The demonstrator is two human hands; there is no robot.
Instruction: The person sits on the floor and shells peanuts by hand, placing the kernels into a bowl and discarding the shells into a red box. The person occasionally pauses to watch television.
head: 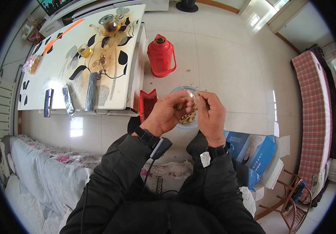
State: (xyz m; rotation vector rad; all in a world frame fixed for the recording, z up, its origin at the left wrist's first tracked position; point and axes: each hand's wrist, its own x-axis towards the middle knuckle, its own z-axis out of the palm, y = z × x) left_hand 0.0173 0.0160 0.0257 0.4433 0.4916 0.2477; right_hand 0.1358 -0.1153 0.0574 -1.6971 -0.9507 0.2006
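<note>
Above a light blue basin (173, 90) on the floor, both of my hands meet at a small, shiny scrap of clear plastic (191, 94). My left hand (169, 109) has its fingers curled, with the forefinger and thumb at the scrap's left side. Something small and brown lies in the curl of those fingers, too hidden to name. My right hand (211, 112) pinches the scrap's other side between thumb and forefinger, along with a small tan piece (196, 96). Tan shells or husks (188, 118) fill the basin's bottom, partly covered by the hands.
A red thermos flask (160, 57) stands beyond the basin, beside a white coffee table (109, 87) bearing a glass teapot (109, 25) and glass cup (84, 51). An open red bag (148, 102) sits left of the basin. At right lies an open blue carton (251, 152).
</note>
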